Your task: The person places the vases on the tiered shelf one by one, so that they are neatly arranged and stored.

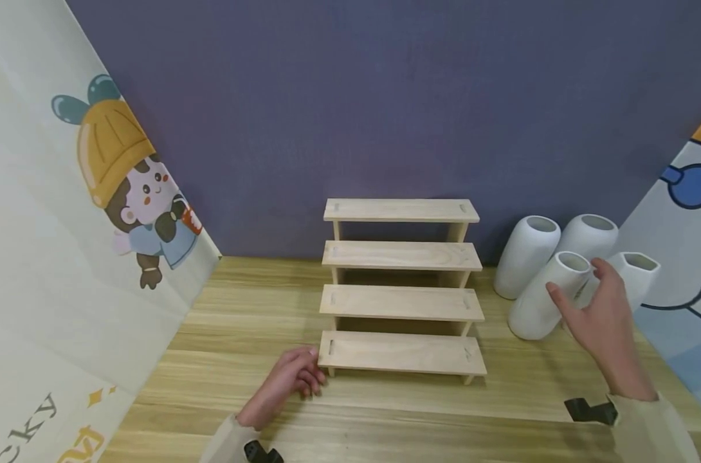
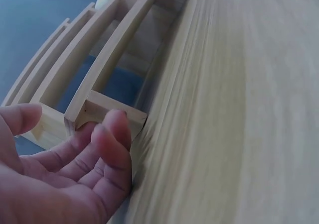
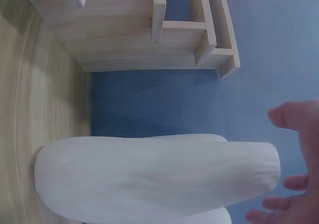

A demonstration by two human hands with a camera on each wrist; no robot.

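A pale wooden rack with several stepped shelves (image 1: 402, 354) stands against the dark back panel. My left hand (image 1: 289, 376) is at its lower left corner, fingers loosely bent; in the left wrist view the fingers (image 2: 112, 142) lie at the end of the lowest shelf (image 2: 112, 104), and contact is unclear. On the right stands a group of white vases. My right hand (image 1: 605, 318) is beside the front vase (image 1: 544, 302), thumb and fingers spread around its upper part. The right wrist view shows a gap between the hand (image 3: 299, 169) and the mouth of the vase (image 3: 159, 176).
Behind and beside the front vase stand other white vases (image 1: 527, 257), (image 1: 588, 236) and an angular-rimmed one (image 1: 637, 273). Printed side panels flank the wood-grain table (image 1: 258, 308), with a cartoon figure (image 1: 148, 193) on the left one.
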